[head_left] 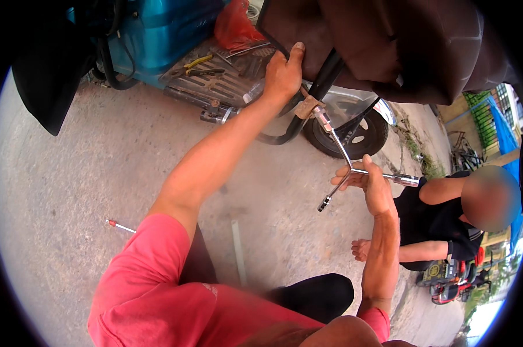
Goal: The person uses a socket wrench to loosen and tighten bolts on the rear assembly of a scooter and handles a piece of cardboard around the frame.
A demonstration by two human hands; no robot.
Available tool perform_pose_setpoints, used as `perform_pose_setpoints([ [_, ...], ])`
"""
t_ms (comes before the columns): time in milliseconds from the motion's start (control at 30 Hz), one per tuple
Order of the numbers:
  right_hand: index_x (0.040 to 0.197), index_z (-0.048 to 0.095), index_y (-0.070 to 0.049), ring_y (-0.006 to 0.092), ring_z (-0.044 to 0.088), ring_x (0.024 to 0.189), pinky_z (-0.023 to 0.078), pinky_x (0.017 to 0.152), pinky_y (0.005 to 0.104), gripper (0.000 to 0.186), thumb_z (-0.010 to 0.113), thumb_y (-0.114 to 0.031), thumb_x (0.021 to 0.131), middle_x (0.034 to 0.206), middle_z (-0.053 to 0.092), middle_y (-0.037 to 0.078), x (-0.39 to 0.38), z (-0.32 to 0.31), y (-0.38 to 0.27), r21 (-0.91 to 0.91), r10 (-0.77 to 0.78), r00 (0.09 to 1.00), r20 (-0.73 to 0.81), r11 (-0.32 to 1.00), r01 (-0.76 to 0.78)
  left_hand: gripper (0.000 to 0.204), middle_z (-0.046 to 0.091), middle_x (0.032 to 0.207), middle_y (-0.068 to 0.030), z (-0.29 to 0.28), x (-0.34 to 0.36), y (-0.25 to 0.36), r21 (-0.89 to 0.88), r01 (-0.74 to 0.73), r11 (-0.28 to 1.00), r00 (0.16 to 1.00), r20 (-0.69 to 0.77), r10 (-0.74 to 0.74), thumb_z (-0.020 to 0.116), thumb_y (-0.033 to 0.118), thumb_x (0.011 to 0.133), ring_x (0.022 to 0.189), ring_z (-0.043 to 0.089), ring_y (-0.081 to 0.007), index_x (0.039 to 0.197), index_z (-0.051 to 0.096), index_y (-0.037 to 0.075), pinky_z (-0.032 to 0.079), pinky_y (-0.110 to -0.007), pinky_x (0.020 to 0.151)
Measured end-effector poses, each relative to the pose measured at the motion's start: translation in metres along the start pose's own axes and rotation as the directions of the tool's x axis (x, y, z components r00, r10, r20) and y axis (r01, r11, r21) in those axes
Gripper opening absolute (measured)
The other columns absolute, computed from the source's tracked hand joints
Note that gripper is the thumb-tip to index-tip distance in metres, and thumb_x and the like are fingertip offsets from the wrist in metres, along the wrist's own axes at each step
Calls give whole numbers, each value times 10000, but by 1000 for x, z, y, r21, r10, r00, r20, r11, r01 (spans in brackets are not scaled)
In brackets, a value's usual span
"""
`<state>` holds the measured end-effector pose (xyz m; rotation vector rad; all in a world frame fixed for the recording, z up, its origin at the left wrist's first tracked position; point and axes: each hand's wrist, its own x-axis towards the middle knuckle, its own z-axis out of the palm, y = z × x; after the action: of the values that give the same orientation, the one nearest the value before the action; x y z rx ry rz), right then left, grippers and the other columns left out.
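My right hand (377,188) holds a chrome three-way socket wrench (343,151), with fingers and thumb about its hub. One socket meets a rusty bracket (309,106) on a black tube (325,75). A second arm points right and a third points down toward the ground. My left hand (283,78) is up beside the tube, its thumb lying over the edge of a dark brown cover (354,46). The left fingers look curled, but their tips and whatever they grip are hidden.
Pliers (199,61) and other tools lie on a ribbed footboard (215,81) by a blue body panel (157,34) and red bag (235,26). A wheel (360,136) stands behind the bracket. Another person (429,220) is close on the right. A red-ended rod (119,225) lies on the ground.
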<state>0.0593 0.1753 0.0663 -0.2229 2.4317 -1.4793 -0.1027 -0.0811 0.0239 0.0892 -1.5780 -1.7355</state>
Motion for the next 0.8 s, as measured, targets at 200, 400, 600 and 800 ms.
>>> perform_pose_setpoints([
  [200,1030,728,17,328,673,842,505,886,412,531,605,-494,957,865,741,170,-30,27,16,-594,0,998,-63,804,-37,667,678,1097,-333,-3,5,-3,25,70,997,987,142,-73,524,547,984,1127,623,-477,1068,649,-103,453,-477,985],
  [400,1038,703,-58,289,665,939,501,810,411,350,816,-88,708,1021,697,86,-76,34,7,-871,-762,627,165,186,455,670,679,1052,-341,-2,10,-17,-3,143,990,981,131,-142,532,555,977,1103,627,-492,1037,656,-101,463,-485,960],
  [600,1210,647,-114,295,584,1264,391,1101,489,443,705,-23,781,1237,664,60,-70,33,-19,-923,-763,550,339,-156,352,676,684,1050,-337,0,3,-3,-21,145,989,982,124,-141,534,564,971,1092,633,-487,1023,653,-99,470,-480,950],
  [800,1391,561,-185,222,616,1101,391,1014,425,612,671,-66,801,1178,642,53,-13,8,5,-919,-701,595,393,-324,224,695,680,1049,-349,2,7,-10,-25,105,994,988,115,-102,532,569,966,1096,635,-483,1035,646,-113,470,-484,955],
])
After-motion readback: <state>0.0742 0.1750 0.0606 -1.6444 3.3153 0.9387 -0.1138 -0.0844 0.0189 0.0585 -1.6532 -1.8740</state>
